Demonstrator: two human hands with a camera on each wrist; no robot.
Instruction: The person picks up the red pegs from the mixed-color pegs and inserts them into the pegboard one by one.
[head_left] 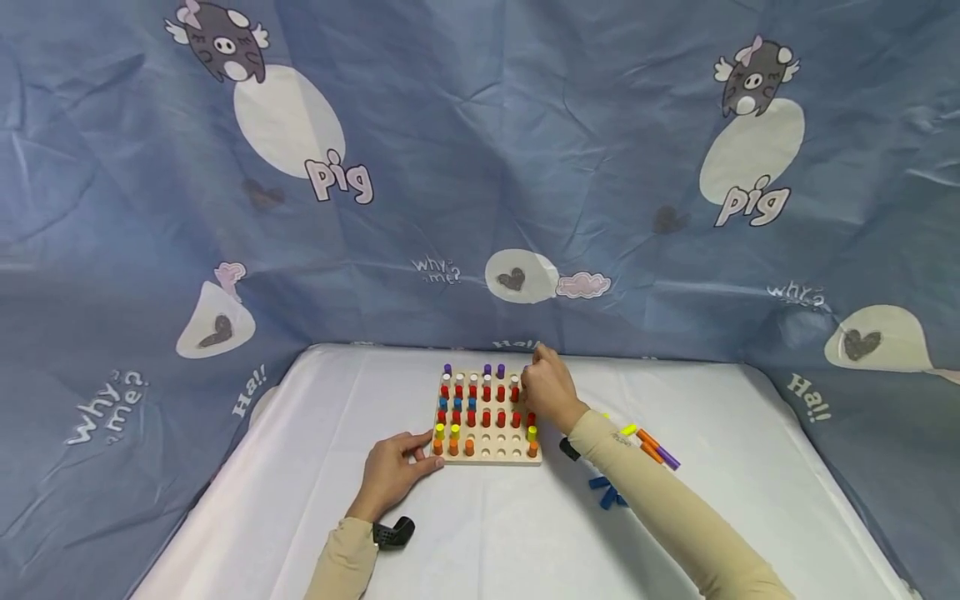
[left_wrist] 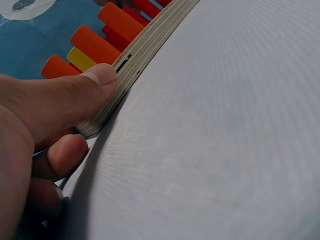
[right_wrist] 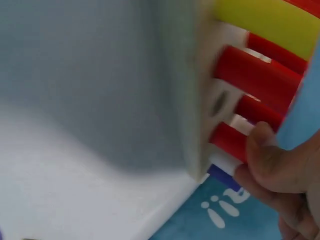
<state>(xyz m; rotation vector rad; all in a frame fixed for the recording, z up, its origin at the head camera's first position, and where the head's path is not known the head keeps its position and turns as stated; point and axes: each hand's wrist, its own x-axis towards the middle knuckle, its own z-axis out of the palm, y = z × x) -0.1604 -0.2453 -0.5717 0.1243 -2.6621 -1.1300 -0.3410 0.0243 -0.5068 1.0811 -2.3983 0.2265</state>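
A wooden pegboard (head_left: 495, 457) stands on the white-covered table, with rows of coloured pegs upright in its holes. My left hand (head_left: 390, 468) holds its near left corner; in the left wrist view the thumb (left_wrist: 102, 75) lies on the board's edge near orange pegs (left_wrist: 97, 40), fingers curled below. At the far right corner, my right hand (head_left: 552, 390) pinches a white peg (right_wrist: 223, 161) between thumb and index finger. Beside that peg stand a red peg (right_wrist: 229, 140) and a purple peg (right_wrist: 223, 178), partly overlapped by the fingers in the right wrist view.
Loose blue pegs (head_left: 607, 498) lie right of the board, partly hidden by the right sleeve (head_left: 660, 500). Orange (head_left: 648, 438), purple (head_left: 667, 457) and yellow pegs (head_left: 628, 430) lie farther right. A blue patterned cloth (head_left: 420, 208) hangs behind the table.
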